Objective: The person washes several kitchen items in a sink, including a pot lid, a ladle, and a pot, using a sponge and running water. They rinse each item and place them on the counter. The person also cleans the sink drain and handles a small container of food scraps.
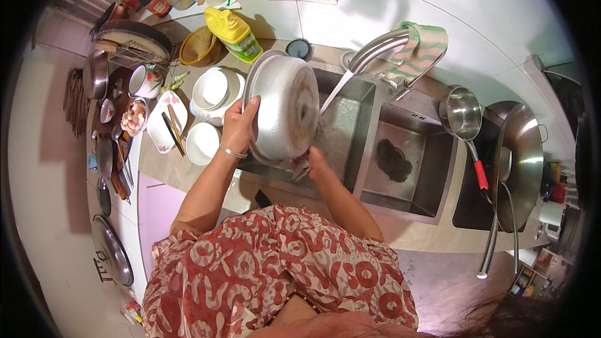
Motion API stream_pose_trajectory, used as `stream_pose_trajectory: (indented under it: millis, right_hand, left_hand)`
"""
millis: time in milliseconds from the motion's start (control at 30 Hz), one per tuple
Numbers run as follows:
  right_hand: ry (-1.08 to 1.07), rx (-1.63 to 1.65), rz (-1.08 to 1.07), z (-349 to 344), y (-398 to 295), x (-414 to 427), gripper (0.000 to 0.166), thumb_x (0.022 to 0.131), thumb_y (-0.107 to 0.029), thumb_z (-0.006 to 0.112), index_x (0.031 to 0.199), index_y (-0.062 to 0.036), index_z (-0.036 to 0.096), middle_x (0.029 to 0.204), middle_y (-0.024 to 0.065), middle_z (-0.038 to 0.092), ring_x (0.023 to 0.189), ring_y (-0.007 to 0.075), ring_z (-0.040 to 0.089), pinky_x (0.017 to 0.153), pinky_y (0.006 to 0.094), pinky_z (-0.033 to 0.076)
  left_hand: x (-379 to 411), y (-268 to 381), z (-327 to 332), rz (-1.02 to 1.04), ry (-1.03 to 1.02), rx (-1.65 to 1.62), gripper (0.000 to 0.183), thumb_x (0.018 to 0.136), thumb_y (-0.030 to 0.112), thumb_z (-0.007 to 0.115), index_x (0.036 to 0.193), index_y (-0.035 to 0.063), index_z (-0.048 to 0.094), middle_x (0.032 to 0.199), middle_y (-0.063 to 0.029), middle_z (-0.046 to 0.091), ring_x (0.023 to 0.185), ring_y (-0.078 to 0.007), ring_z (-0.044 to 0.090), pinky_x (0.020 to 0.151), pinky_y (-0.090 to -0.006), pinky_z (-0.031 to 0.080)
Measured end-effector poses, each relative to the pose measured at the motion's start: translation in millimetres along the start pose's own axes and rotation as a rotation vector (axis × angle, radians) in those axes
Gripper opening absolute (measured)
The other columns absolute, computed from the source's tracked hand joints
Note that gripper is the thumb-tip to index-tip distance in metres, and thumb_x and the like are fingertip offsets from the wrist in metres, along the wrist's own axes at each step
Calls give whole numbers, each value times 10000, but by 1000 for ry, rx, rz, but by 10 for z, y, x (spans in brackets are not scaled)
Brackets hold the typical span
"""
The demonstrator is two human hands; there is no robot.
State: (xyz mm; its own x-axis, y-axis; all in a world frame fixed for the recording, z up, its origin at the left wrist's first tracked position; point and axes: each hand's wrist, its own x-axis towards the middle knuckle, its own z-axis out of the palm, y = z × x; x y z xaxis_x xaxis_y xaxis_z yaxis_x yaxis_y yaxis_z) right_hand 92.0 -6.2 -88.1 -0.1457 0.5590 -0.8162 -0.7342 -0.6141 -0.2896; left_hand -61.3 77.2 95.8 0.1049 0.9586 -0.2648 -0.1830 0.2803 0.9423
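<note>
An aluminium pot (277, 108) is tilted on its side over the left basin of a steel double sink (369, 150), its stained base facing right. My left hand (239, 124) grips its rim on the left, thumb on the outside. Low at the pot's right, my right hand (312, 164) holds a greyish cloth (302, 170) against or close to the pot; its fingers are partly hidden. Water (337, 91) runs from the curved faucet (378, 51) beside the pot's base. A striped green and pink cloth (422, 49) hangs over the faucet.
White bowls (202, 143) and a floral dish (166, 122) with chopsticks stand left of the sink. Behind them are a yellow bottle (232, 33) and a brown basin (199, 47). A dark scrubbing pad (393, 160) lies in the right basin. A saucepan (463, 115) and a wok (521, 164) stand at right.
</note>
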Motion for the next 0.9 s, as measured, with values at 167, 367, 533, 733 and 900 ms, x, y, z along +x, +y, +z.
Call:
stream_pose_trajectory:
  millis: [167,367,533,733,900]
  right_hand:
    - [-283,521,360,266,274,-198,320,934,-236,352,934,54,487,712,116,504,525,199,478,490,338,462]
    - [-677,633,510,570,-19,-725,331,944,-241,357,1009,56,490,845,121,528,664,181,511,579,301,468]
    - [-734,329,73,532,-193,-974,401,974,-321,364,1140,15,508,912,114,568,678,182,539,597,303,490]
    - [74,-449,-646,-122,-597,-731,344,932,-271,410,1086,-29,600,849,119,635,610,205,588,563,364,501]
    - [225,-1017,-669,-852,-312,-5,247,877,-213,476,954,-49,644,853,181,649,770,314,644,734,405,510]
  left_hand:
    - [-47,-349,27,275,-8,415,295,916,275,589,762,25,557,638,21,508,602,-77,424,545,-259,385]
    - [-117,-583,-55,274,-111,554,340,921,310,571,778,3,549,648,-46,519,614,-117,441,564,-300,402]
    - [-33,-532,40,305,-89,507,326,921,301,576,785,5,557,663,-38,536,635,-108,458,584,-289,411]
    - [123,-256,5,264,-174,691,359,904,316,583,740,-2,556,593,-70,504,565,-132,447,541,-310,396]
    - [415,-394,407,307,-307,887,368,887,343,580,757,0,601,569,-65,522,544,-126,474,540,-327,420]
